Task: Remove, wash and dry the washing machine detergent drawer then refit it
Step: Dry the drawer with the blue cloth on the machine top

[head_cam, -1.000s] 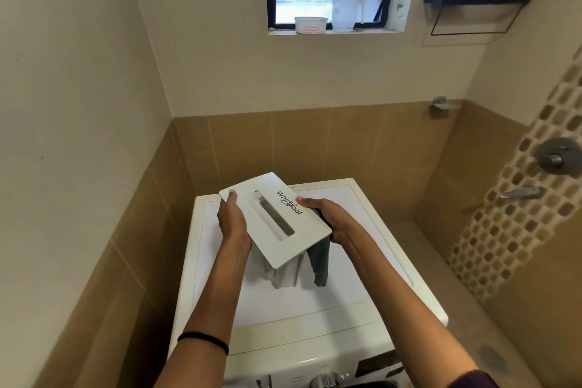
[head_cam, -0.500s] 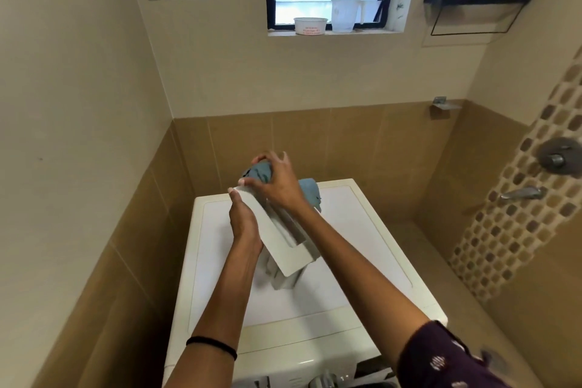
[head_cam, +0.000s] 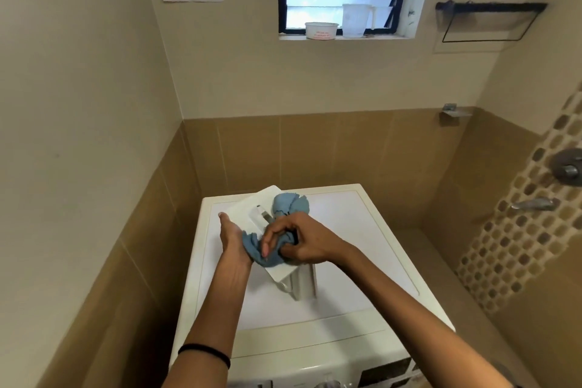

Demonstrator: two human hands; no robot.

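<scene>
The white detergent drawer point(head_cam: 252, 208) stands on end on top of the washing machine point(head_cam: 346, 261), its flat front panel facing up and tilted toward me. My left hand point(head_cam: 231, 238) grips the panel's left edge. My right hand point(head_cam: 297, 238) is closed on a blue cloth point(head_cam: 288, 205) and presses it against the middle of the panel. One end of the cloth bunches above my fingers, the other lies under them near my left palm. The drawer's body point(head_cam: 304, 282) shows below the panel.
Tiled walls close in on the left and behind the machine. Shower taps point(head_cam: 567, 167) stick out of the mosaic wall on the right. A small tub point(head_cam: 321, 30) and a jug point(head_cam: 356, 20) sit on the window sill. A black rack point(head_cam: 491, 20) hangs at upper right.
My right hand brought the cloth up from beside the drawer over the panel's far end, then drew it down to the middle. The left hand kept its hold on the drawer's edge.
</scene>
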